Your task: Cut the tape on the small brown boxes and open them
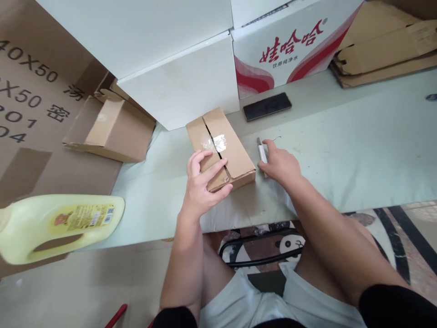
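Observation:
A small brown cardboard box (225,139) lies on a pale green mat (358,150), its top flaps closed with a piece of clear tape across the seam. My left hand (201,182) rests on the box's near end, fingers spread over the top and thumb along the front edge. To the right of the box, my right hand (282,165) lies on the mat with its fingers curled over a small white utility knife (262,152).
A black phone (267,106) lies behind the box. Large white cartons (184,86), one with red lettering (290,50), stand at the back. Open brown boxes (116,130) sit at left, flattened cardboard (385,54) at back right. A yellow jug (58,225) lies near left.

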Demonstrator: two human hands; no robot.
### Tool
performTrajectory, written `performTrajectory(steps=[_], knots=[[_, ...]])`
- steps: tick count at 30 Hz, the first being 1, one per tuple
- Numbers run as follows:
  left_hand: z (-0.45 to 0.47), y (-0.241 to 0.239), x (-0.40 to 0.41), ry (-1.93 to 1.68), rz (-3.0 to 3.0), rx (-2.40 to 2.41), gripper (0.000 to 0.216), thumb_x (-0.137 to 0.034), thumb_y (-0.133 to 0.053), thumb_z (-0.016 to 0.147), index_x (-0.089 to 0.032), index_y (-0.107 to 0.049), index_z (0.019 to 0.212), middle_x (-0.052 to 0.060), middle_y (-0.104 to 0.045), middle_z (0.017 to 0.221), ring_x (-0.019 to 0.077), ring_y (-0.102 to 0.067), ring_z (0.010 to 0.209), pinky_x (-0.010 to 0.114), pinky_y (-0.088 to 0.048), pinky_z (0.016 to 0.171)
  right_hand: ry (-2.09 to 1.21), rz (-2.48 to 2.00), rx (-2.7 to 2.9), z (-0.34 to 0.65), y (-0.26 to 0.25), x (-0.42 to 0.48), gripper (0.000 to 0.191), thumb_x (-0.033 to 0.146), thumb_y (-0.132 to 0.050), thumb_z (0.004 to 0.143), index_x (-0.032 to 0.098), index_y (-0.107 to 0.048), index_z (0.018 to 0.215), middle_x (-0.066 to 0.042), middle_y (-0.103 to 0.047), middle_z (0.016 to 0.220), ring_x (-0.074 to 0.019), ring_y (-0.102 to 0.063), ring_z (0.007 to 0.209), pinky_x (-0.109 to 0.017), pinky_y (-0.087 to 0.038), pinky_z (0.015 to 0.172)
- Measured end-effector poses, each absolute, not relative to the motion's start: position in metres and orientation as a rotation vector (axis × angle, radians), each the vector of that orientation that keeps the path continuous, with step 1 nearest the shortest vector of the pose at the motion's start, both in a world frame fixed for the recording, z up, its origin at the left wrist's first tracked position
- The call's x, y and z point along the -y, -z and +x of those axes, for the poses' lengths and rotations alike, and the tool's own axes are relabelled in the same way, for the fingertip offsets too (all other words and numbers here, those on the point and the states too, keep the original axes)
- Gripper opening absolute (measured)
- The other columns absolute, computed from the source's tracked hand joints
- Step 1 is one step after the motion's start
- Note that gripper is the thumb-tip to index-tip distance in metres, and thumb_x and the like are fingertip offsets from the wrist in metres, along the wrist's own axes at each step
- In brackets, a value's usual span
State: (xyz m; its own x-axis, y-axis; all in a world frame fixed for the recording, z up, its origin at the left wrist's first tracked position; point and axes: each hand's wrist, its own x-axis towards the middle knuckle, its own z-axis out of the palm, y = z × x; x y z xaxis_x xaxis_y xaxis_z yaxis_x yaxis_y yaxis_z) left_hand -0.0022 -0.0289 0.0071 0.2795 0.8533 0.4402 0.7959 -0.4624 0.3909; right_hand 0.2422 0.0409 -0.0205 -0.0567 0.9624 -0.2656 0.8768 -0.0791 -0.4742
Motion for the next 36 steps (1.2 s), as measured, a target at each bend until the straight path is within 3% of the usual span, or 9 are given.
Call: performTrajectory(steps=[3, 6, 9, 12, 15, 19, 25, 30, 36], knots=[[-0.001, -0.009, 0.031, -0.945, 2.438, -1.546, 0.048, -0.053, -0.069, 0.089, -0.029, -0.070, 0.131, 0.011, -0.047, 0.144, 0.0347, -0.042, 0.142, 0.061, -0.034, 0.123, -0.900, -1.833, 1.768, 0.239, 0.020, -0.046, 0.068, 0.026, -0.059, 0.078, 0.023, -0.051, 0.146, -0.009, -0.072, 0.087, -0.0342, -0.069, 0.086, -0.051, -0.054, 0.083], [0.005, -0.011, 0.035, -0.936, 2.428, -1.507, 0.048, -0.053, -0.070, 0.090, -0.028, -0.069, 0.132, 0.011, -0.047, 0.145, 0.0345, -0.041, 0.143, 0.061, -0.034, 0.123, -1.074, -1.465, 1.328, 0.240, 0.017, -0.052, 0.046, 0.028, -0.055, 0.076, 0.026, -0.061, 0.122, -0.001, -0.062, 0.074, -0.0228, -0.062, 0.066, -0.041, -0.055, 0.069], [0.018, -0.014, 0.041, -0.907, 2.444, -1.449, 0.049, -0.052, -0.071, 0.090, -0.029, -0.069, 0.133, 0.011, -0.047, 0.145, 0.0350, -0.040, 0.143, 0.062, -0.034, 0.123, -1.180, -1.041, 1.012, 0.249, 0.006, -0.057, 0.028, 0.037, -0.051, 0.079, 0.027, -0.060, 0.104, -0.002, -0.061, 0.077, -0.0199, -0.061, 0.063, -0.037, -0.054, 0.060], [0.035, -0.016, 0.047, -0.886, 2.483, -1.387, 0.050, -0.054, -0.069, 0.091, -0.029, -0.068, 0.134, 0.012, -0.046, 0.144, 0.0354, -0.039, 0.143, 0.062, -0.035, 0.122, -1.100, -0.820, 0.982, 0.260, -0.015, -0.052, 0.026, 0.040, -0.058, 0.082, 0.031, -0.058, 0.106, -0.001, -0.065, 0.086, -0.0198, -0.067, 0.073, -0.035, -0.056, 0.063], [0.052, -0.015, 0.050, -0.923, 2.492, -1.367, 0.050, -0.055, -0.067, 0.092, -0.028, -0.068, 0.134, 0.013, -0.045, 0.144, 0.0358, -0.039, 0.143, 0.061, -0.035, 0.122, -0.989, -0.843, 1.050, 0.261, -0.038, -0.035, 0.025, 0.035, -0.069, 0.082, 0.032, -0.056, 0.102, 0.003, -0.064, 0.083, -0.0165, -0.067, 0.070, -0.030, -0.052, 0.059], [0.067, -0.008, 0.049, -1.011, 2.465, -1.341, 0.049, -0.053, -0.068, 0.092, -0.028, -0.067, 0.135, 0.013, -0.045, 0.146, 0.0362, -0.040, 0.143, 0.062, -0.035, 0.122, -0.970, -0.865, 1.215, 0.245, -0.055, -0.006, 0.021, 0.046, -0.064, 0.094, 0.027, -0.055, 0.089, 0.005, -0.060, 0.068, -0.0104, -0.055, 0.049, -0.025, -0.041, 0.044], [0.063, -0.003, 0.046, -1.052, 2.459, -1.299, 0.047, -0.054, -0.068, 0.093, -0.028, -0.069, 0.132, 0.013, -0.048, 0.148, 0.0367, -0.041, 0.145, 0.060, -0.033, 0.124, -0.805, -1.139, 1.555, 0.234, -0.058, 0.003, 0.021, 0.041, -0.059, 0.094, 0.025, -0.063, 0.107, 0.001, -0.068, 0.077, -0.0162, -0.063, 0.062, -0.032, -0.051, 0.064], [0.053, 0.001, 0.045, -1.069, 2.519, -1.266, 0.051, -0.057, -0.071, 0.090, -0.028, -0.070, 0.132, 0.011, -0.055, 0.148, 0.0347, -0.044, 0.144, 0.054, -0.039, 0.122, -0.636, -1.166, 1.614, 0.236, -0.061, 0.000, 0.012, 0.032, -0.056, 0.089, 0.025, -0.066, 0.089, -0.003, -0.070, 0.081, -0.0214, -0.067, 0.077, -0.036, -0.051, 0.071], [0.058, 0.010, 0.043, -1.223, 2.523, -1.250, 0.049, -0.055, -0.072, 0.089, -0.024, -0.071, 0.127, 0.013, -0.058, 0.143, 0.0342, -0.047, 0.141, 0.054, -0.042, 0.120, -0.668, -1.305, 1.487, 0.235, -0.059, 0.003, 0.011, 0.029, -0.057, 0.084, 0.023, -0.062, 0.091, 0.001, -0.062, 0.070, -0.0154, -0.056, 0.058, -0.032, -0.045, 0.059]])
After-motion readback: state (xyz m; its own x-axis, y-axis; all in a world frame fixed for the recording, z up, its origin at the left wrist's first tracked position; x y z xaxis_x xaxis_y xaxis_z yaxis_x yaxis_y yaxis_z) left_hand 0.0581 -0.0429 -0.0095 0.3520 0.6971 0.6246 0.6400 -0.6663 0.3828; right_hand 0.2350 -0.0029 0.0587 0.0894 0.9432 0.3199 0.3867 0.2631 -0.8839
